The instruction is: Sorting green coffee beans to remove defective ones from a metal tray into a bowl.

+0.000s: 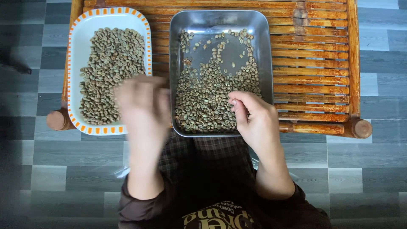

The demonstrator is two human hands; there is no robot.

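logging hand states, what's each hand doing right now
left hand: motion-blurred, cannot be told
right hand: fingers pinched over greenish beans in rectangular steel tray; hold unclear

Orange-checked white tray (pixel 78 51), silver pan (pixel 263 51), grey-green beans (pixel 203 97)

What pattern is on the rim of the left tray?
Orange and white stripes on the tray rim, head view.

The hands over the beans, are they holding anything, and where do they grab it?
The right hand rests its curled fingertips on the beans in the metal tray; any pinched bean is hidden. The left hand is too blurred to tell.
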